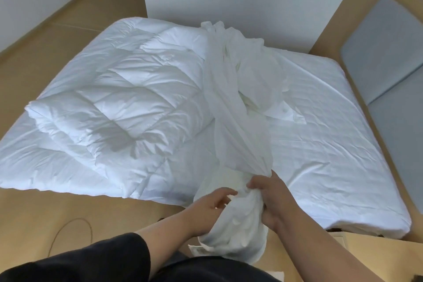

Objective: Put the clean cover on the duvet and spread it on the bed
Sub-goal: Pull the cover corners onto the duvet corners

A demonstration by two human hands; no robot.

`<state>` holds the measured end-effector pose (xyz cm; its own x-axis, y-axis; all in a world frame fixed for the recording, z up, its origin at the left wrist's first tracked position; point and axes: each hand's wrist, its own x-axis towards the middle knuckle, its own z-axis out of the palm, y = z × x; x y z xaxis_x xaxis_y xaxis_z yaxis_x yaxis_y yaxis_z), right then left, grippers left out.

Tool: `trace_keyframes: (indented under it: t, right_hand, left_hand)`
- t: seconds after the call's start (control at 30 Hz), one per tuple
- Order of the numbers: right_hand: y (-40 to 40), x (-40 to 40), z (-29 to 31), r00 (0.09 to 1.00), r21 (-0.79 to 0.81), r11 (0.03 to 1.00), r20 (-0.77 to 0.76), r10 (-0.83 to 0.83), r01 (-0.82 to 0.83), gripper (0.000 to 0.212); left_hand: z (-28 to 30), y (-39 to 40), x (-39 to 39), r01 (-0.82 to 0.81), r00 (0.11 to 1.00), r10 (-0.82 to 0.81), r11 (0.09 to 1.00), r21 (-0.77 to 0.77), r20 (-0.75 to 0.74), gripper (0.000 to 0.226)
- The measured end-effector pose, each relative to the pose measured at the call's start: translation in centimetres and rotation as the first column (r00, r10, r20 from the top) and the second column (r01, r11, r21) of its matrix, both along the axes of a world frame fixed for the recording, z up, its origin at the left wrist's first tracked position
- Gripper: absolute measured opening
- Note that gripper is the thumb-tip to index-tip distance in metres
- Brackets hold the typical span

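Both hands meet at the near edge of the bed (pixel 343 144), bunched into the same twisted length of white duvet cover (pixel 231 89). The right hand (pixel 272 199) has its fingers curled tight around a gathered neck of the fabric, thumb side up, and the left hand (pixel 212 204) grips the cloth just beside it, fingers partly buried in the folds so that their exact hold cannot be told. Below the grip a loose wad of the cover hangs down toward the person's dark sleeve (pixel 103 256); beyond the grip the cover runs away as a rope-like strand across the mattress and ends in a crumpled heap near the far wall. Whether anything lies inside the cover cannot be told, since its folds hide the opening. To the left of the grip lies the quilted white duvet (pixel 109 98), outside the cover, folded over on itself in thick layers with one corner overhanging the bed's near-left edge. To the right of the grip the fitted sheet shows bare and wrinkled. Farther right, past the bed, a grey padded bench (pixel 389 57) stands against the wooden floor (pixel 57 217).
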<state>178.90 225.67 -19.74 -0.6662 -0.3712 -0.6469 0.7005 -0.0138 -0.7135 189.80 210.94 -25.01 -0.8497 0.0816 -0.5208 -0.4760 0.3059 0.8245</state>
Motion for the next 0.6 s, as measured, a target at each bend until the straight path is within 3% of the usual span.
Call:
trace_keyframes:
  t: [0.1,0.17,0.23,0.37,0.43,0.6]
  right_hand:
    - [-0.9,1.0,-1.1,0.99,0.08,0.994,0.124,0.07,-0.08,0.065]
    - [-1.7,2.2,-2.0,0.981,0.104,0.99,0.177,0.078,-0.098,0.055]
    - [-2.4,3.5,-3.0,0.978,0.168,0.978,0.187,0.093,-0.125,0.049]
    - [-3.9,5.3,-4.3,0.977,0.294,0.935,0.141,0.162,-0.198,0.066]
    - [-4.6,5.6,-4.5,0.974,0.316,0.923,0.135,0.184,-0.219,0.07]
    - [-6.4,6.3,-5.2,0.932,0.488,0.798,0.103,0.348,-0.352,0.054]
  left_hand:
    - [1.3,-0.9,0.5,-0.214,0.977,0.214,0.964,0.158,0.016,0.038]
    - [2.1,-1.2,1.4,-0.163,0.986,0.152,0.96,0.226,0.066,0.045]
    - [1.9,-1.3,2.5,-0.077,0.997,0.07,0.978,0.191,0.042,0.051]
    - [0.0,-3.0,4.2,-0.127,0.987,0.109,0.979,0.162,0.116,0.068]
    - [-0.3,-4.0,4.3,-0.157,0.979,0.126,0.968,0.198,0.158,0.066]
    - [-0.5,-7.9,3.1,-0.135,0.968,0.075,0.959,0.248,0.238,0.056]
